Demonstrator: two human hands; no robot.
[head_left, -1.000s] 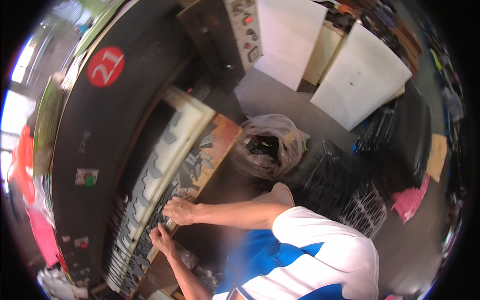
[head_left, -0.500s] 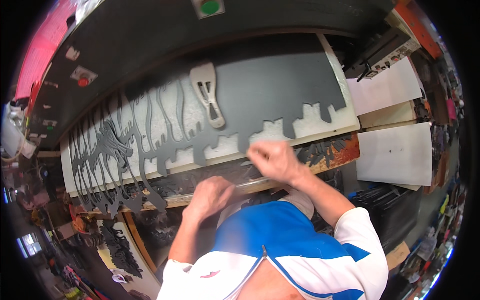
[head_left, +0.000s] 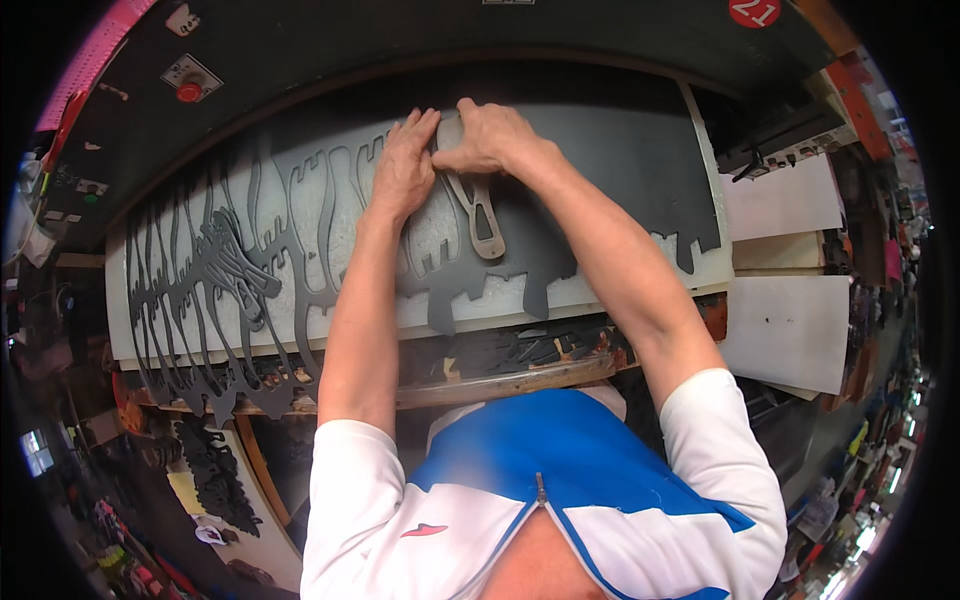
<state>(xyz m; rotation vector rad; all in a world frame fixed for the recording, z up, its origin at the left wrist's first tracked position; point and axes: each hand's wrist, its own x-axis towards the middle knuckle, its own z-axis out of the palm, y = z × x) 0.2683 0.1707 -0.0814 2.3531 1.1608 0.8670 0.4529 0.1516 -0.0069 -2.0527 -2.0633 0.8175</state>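
i observe the work through the head camera, which looks down on a cutting press. the cutting die (head_left: 471,200), a pale, elongated tool with slotted openings, lies on a dark grey sheet (head_left: 620,160) near the middle of the work area. its narrow, rounded end points toward the person; its wider end is partly covered by the right hand.

right hand (head_left: 488,137): positioned over the wider end of the cutting die, touching it, thumb toward the left and index finger extended away from the person. i cannot tell whether the fingers are closed on the die.

left hand (head_left: 404,168): released, fingers extended forward, just left of the die. i cannot confirm its contact with the sheet.

the sheet rests on a white cutting board (head_left: 708,265). left of the die, the sheet is reduced to a web (head_left: 270,395) of narrow strips, whose ends hang over the front edge of the board. a tangled bundle of grey strips (head_left: 235,265) lies on this web. grey offcuts (head_left: 535,350) lie on the table (head_left: 470,390), between its wooden front edge and the board.

a black press beam (head_left: 400,35) spans the far side and carries a red push button (head_left: 190,92) on the left. two white panels (head_left: 790,330) stand to the right of the table.
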